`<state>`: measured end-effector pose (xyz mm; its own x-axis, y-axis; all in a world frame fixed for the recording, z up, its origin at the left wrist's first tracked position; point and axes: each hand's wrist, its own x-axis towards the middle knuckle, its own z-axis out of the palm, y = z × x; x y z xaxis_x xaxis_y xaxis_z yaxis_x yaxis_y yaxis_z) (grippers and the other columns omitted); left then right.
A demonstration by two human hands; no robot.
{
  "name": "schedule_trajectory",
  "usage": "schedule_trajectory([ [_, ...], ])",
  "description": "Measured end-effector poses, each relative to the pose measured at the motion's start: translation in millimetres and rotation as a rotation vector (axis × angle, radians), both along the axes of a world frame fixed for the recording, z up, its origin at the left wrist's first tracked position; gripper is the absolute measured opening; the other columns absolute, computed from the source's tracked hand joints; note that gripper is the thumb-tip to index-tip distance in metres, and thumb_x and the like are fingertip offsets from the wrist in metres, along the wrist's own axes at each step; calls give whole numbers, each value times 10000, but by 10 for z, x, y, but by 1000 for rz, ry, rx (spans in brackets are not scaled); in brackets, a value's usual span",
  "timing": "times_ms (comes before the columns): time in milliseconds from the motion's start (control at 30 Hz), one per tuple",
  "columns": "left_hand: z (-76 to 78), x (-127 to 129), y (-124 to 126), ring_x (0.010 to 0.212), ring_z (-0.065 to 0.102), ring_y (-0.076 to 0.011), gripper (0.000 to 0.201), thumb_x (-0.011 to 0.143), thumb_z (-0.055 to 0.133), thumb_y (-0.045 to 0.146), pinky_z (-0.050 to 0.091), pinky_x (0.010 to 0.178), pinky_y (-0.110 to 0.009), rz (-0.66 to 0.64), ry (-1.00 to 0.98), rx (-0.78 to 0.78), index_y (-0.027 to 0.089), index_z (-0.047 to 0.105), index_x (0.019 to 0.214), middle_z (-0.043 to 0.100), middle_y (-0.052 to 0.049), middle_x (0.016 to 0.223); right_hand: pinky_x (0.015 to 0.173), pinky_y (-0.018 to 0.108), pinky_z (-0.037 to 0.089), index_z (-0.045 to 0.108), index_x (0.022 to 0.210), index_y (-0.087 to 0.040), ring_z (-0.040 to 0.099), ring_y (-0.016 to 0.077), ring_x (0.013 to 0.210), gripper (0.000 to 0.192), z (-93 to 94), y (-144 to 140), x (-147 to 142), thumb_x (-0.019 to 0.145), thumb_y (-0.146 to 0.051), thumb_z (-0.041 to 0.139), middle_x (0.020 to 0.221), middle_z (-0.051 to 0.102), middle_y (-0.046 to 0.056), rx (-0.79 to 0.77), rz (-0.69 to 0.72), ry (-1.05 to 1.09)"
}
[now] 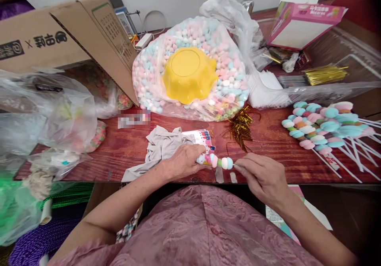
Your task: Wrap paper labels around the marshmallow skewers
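I hold a little stick of soft round sweets, pink, green, white and blue, just over the near edge of the dark red wooden bench. My left hand pinches the sweet end, and its fingers close around the sweets so they do not slide. My right hand pinches the thin stick end, so the stick lies flat between my two hands.

Under my left hand lie a crumpled grey cloth and a small striped card. Just behind the stick is a bunch of shiny gold twist ties, close by so I can reach them.

To my right lies a heap of filled sweet sticks, with their white sticks all pointing the same way, away from my hands.

Further back sits a big clear bag full of pink, blue and white sweets. A yellow plastic bowl rests upside down on top of it.

A brown cardboard box leans on the left, with crinkly plastic bags below it. A pink box stands far back on the right.
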<state>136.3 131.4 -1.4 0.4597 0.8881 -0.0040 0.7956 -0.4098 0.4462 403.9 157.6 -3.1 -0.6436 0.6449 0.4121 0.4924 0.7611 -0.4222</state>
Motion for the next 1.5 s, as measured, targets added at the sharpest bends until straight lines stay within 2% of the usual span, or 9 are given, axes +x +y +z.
schedule_trajectory([
  [100, -40, -47, 11, 764, 605, -210, 82, 863, 551, 248, 397, 662, -307, 7, 133, 226, 169, 569, 879, 659, -60, 821, 552, 243, 337, 529, 663, -180, 491, 98, 553, 361, 8, 51, -56, 996, -296, 454, 605, 541, -22, -362, 60, -8],
  [167, -75, -72, 8, 730, 593, -208, 58, 812, 524, 189, 386, 644, -314, 30, 188, 358, 173, 565, 850, 642, -58, 781, 517, 239, 302, 459, 610, -180, 447, 87, 507, 424, 15, 56, -67, 1001, -341, 441, 548, 482, -37, -445, 79, -27],
  [433, -89, -119, -1, 669, 560, -186, 39, 786, 510, 204, 360, 614, -320, 77, 211, 551, 186, 541, 801, 610, -35, 722, 600, 280, 326, 570, 775, -192, 534, 127, 584, 270, 73, -59, -52, 1000, -243, 430, 671, 623, -3, -71, 79, -69],
  [667, -149, -127, -10, 670, 544, -188, 69, 797, 492, 231, 360, 625, -317, 57, 189, 487, 187, 541, 776, 610, -49, 713, 561, 267, 302, 536, 766, -188, 480, 110, 532, 276, 61, -30, -166, 1011, -226, 415, 584, 531, -28, -53, 78, -57],
  [800, -61, -143, -22, 673, 526, -164, 132, 810, 557, 290, 369, 638, -284, 150, -36, 251, 167, 580, 767, 620, -41, 731, 557, 255, 309, 560, 788, -186, 484, 98, 540, 273, 37, 59, -159, 1008, -198, 398, 605, 549, -30, -112, 189, -60],
  [1000, 268, -89, -21, 740, 528, -130, 374, 664, 821, 437, 412, 680, -223, 107, -569, -650, 153, 653, 840, 602, 33, 763, 595, 317, 291, 621, 959, -181, 492, 148, 600, 226, 92, 134, -93, 873, -41, 466, 652, 630, 1, 358, 185, -57],
  [1100, 293, -48, -27, 733, 527, -128, 376, 686, 807, 427, 417, 668, -222, 100, -584, -787, 157, 636, 884, 591, 36, 776, 590, 322, 297, 610, 1046, -184, 486, 149, 600, 252, 138, 63, -107, 862, -43, 509, 683, 658, 6, 427, 164, -4],
  [1333, 152, -9, -93, 878, 600, -232, 194, 835, 624, 281, 448, 789, -331, 105, 137, -129, 135, 614, 963, 660, -97, 949, 590, 305, 310, 592, 860, -191, 516, 129, 572, 118, 98, -44, -104, 921, -124, 516, 663, 629, -2, 144, 85, 52],
  [1500, 189, -4, -79, 783, 595, -188, 159, 850, 614, 288, 432, 727, -282, 16, 76, -186, 147, 634, 920, 666, -54, 840, 591, 293, 313, 598, 833, -185, 527, 135, 571, 213, 62, -41, -99, 940, -126, 423, 652, 624, 7, 82, 129, -54],
])
